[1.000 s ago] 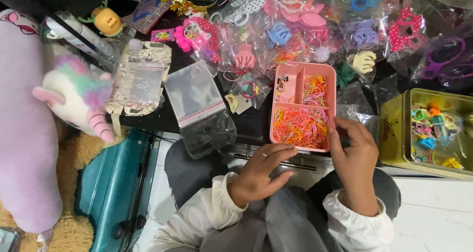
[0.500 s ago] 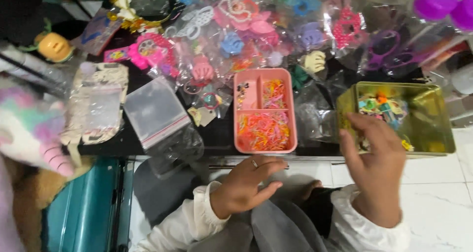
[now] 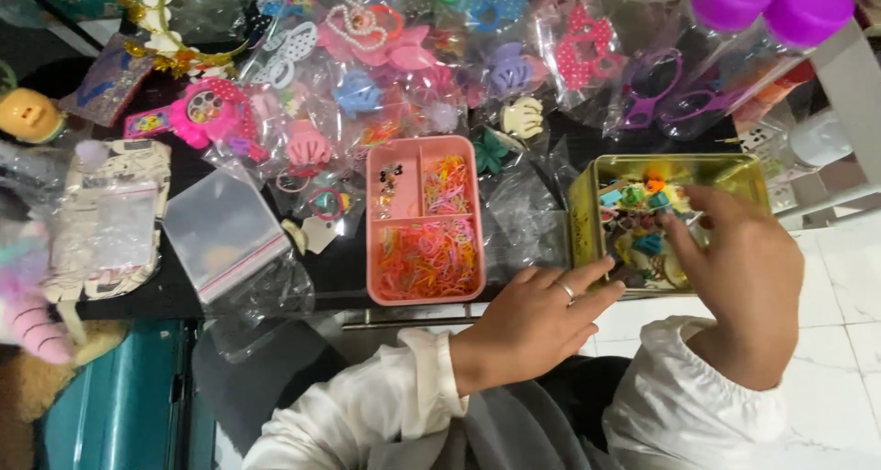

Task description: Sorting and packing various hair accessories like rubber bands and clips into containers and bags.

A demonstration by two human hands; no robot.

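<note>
Tin (image 3: 587,215) sits right of the pink tray (image 3: 378,250). Your right hand (image 3: 734,277) spreads wide over its clips; your left hand (image 3: 532,328) lies flat, empty, touching the near-left rim.

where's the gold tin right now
In the head view the gold tin sits right of centre on the dark table edge, just right of the pink divided tray, with the right hand reaching into it.
</note>
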